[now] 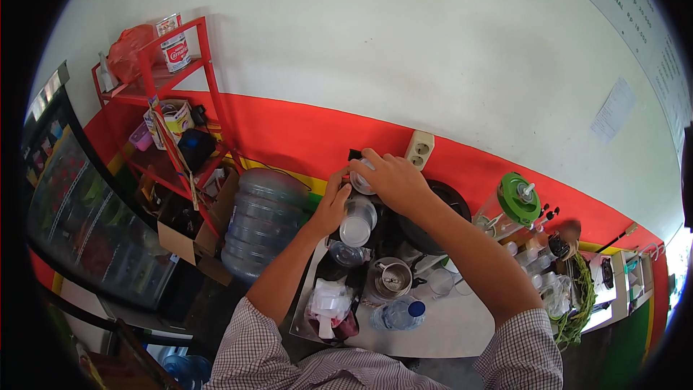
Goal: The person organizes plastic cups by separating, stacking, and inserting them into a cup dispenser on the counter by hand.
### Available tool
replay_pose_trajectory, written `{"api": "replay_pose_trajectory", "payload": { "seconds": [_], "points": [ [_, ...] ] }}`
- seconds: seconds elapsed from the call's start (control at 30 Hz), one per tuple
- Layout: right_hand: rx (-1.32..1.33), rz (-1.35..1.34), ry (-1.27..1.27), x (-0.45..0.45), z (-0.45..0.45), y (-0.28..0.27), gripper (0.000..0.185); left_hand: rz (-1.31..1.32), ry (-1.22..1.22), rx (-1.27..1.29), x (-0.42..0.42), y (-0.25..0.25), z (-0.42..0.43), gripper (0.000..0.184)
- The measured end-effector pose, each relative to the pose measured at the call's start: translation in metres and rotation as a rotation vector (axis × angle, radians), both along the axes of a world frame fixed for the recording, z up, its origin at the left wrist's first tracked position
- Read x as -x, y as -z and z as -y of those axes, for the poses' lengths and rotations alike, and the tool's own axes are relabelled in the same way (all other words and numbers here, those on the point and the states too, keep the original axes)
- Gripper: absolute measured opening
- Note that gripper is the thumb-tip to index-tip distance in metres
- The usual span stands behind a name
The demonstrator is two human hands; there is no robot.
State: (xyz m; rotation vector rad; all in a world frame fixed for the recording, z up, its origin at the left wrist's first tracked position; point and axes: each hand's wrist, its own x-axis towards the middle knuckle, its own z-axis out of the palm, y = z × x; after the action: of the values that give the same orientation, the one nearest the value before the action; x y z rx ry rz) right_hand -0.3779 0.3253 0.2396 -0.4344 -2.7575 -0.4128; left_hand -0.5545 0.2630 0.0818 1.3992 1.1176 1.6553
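Note:
At the back of the table, against the red wall band, both my hands meet around a small clear container. My left hand has its fingers curled against the container's near left side. From the right, my right hand grips over its top, covering much of it. Just below them stands a clear jar with a pale round lid. A metal pot and a clear bottle with a blue cap are closer to my body.
A large water jug stands left of the table, beside a red shelf. A power socket is on the wall behind my right hand. To the right are a green-lidded dispenser and several cups. White plastic packs lie front left.

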Motion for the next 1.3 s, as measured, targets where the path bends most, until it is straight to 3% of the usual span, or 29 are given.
{"api": "replay_pose_trajectory", "payload": {
  "seconds": [0.13,0.27,0.43,0.53,0.63,0.7,0.8,0.83,0.9,1.0,1.07,1.1,1.17,1.23,1.3],
  "points": [
    [-0.143,-0.073,-0.053,0.005,-0.002,0.015,0.042,-0.171,-0.102,0.072,0.003,0.008,-0.004,0.047],
    [-0.213,-0.062,0.0,0.014,0.002,0.023,0.032,-0.293,0.0,-0.141,0.003,0.005,-0.004,0.044],
    [-0.053,-0.051,0.097,0.026,-0.008,0.047,0.024,-0.411,-0.04,-0.205,0.004,0.005,-0.001,0.042],
    [-0.03,-0.084,0.123,0.03,-0.01,0.053,0.024,-0.367,0.006,-0.237,0.007,0.006,0.0,0.041],
    [-0.014,-0.115,0.199,0.033,-0.006,0.056,0.025,-0.323,0.026,-0.174,0.006,0.003,-0.002,0.042],
    [-0.018,-0.172,0.238,0.035,-0.003,0.058,0.026,-0.237,0.019,0.007,0.006,0.001,-0.002,0.042],
    [-0.002,-0.225,0.263,0.033,0.002,0.061,0.025,-0.284,0.025,0.012,0.006,-0.003,0.001,0.046],
    [0.005,-0.215,0.232,0.031,0.001,0.061,0.026,-0.301,0.027,0.014,0.004,-0.007,0.003,0.047],
    [0.013,-0.218,0.207,0.026,0.003,0.058,0.028,-0.057,-0.001,0.155,0.001,-0.015,0.008,0.052],
    [0.108,-0.101,0.242,0.011,0.01,0.044,0.043,-0.017,0.046,0.239,0.012,-0.026,0.022,0.058],
    [0.281,-0.091,0.275,-0.004,0.022,0.037,0.064,-0.121,-0.019,0.2,0.013,-0.048,0.037,0.06],
    [0.284,-0.097,0.281,-0.015,0.03,0.026,0.064,-0.211,-0.095,0.156,0.008,-0.064,0.046,0.062],
    [0.568,-0.114,0.24,-0.044,0.05,-0.004,0.078,-0.279,-0.153,0.131,-0.015,-0.107,0.072,0.063],
    [0.713,-0.224,0.159,-0.082,0.066,-0.016,0.078,-0.34,-0.212,0.114,-0.042,-0.14,0.097,0.064],
    [0.86,-0.328,0.078,-0.126,0.079,-0.019,0.079,-0.228,-0.185,-0.007,-0.07,-0.155,0.117,0.066]
  ]
}}
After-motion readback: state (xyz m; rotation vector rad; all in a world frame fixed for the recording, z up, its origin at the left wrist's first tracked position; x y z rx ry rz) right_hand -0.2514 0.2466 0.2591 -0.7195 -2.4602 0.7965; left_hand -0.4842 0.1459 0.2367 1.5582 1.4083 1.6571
